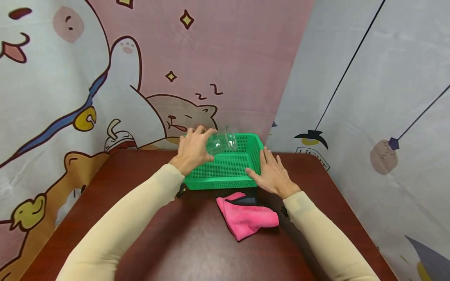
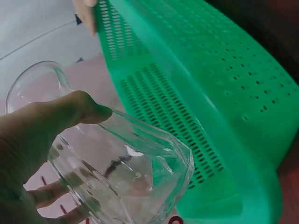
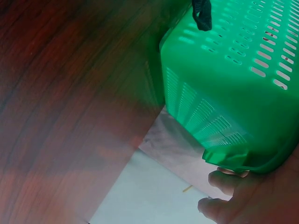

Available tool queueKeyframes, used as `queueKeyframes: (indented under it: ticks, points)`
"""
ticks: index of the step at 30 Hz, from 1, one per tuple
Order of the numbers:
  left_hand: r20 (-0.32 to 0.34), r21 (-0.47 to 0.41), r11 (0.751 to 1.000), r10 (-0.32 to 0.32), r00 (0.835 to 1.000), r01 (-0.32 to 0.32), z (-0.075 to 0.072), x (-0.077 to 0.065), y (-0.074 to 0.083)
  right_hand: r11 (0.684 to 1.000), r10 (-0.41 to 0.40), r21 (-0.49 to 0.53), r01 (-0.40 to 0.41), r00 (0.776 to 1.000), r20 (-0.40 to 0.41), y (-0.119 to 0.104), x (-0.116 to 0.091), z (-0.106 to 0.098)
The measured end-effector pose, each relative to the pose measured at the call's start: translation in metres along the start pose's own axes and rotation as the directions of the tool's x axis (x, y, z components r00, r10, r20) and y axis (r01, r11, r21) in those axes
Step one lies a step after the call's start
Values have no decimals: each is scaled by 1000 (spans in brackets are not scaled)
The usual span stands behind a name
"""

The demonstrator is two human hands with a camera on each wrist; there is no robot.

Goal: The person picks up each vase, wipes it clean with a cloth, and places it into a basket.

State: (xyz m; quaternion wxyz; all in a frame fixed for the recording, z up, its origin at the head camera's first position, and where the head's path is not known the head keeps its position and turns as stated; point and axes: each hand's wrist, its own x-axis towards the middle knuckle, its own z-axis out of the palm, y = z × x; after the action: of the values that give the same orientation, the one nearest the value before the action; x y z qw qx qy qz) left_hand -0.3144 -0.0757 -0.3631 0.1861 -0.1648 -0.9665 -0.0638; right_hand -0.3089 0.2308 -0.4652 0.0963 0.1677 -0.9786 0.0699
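Note:
A clear glass vase with a flared rim and faceted body is tilted on its side above the green plastic basket. My left hand grips it, thumb on one side and fingers round the other, as the left wrist view shows of the vase. At the basket's right wall rests my right hand, its fingers fairly straight along the rim. In the right wrist view, fingertips touch the corner of the basket.
In front of the basket lies a crumpled pink cloth with a dark underside. Everything stands on a reddish-brown wooden table. A cartoon-printed curtain hangs right behind the table and along its sides.

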Motion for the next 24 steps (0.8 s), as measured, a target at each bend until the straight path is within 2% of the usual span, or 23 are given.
queueKeyframes:
  ticks: [11,18,24]
  points:
    - [100,67,998,-20,995,13,29,19,5,1000,-7,17,7,1000,8,1,-1,-1]
    - [209,101,995,-35,977,14,42,30,14,1000,-11,5,11,1000,-2,1,0,-1]
    - [260,122,992,-58,964,27,51,35,20,1000,-2,10,2,1000,2,1,0,1]
